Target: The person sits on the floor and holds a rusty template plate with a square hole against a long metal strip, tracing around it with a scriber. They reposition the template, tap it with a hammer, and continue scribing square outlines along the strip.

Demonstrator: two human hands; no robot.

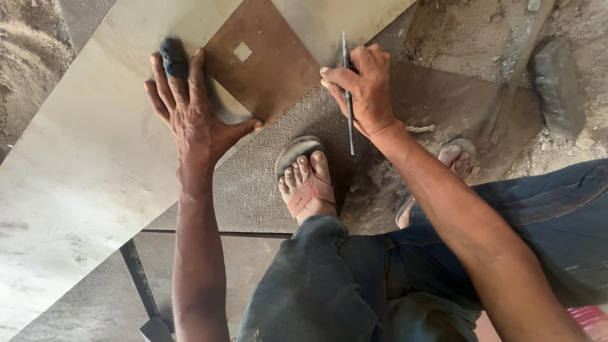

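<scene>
A large pale metal sheet [88, 158] lies on the floor, running from the lower left toward the top. On it rests a brown square metal plate [266, 69] with a small square hole. My left hand [193, 114] lies flat, fingers spread, over a dark blue rag [172, 57] at the plate's left edge. My right hand [361, 88] grips a thin metal scriber [348, 95], which points along the plate's right edge. My left foot [306, 180] in a sandal stands on a rough dark plate just below.
A rough grey metal plate [253, 183] lies under my feet. My right foot [455, 157] in a sandal is further right. A stone block [557, 82] sits on the dirt at the upper right. A dark strip [139, 285] runs at the bottom left.
</scene>
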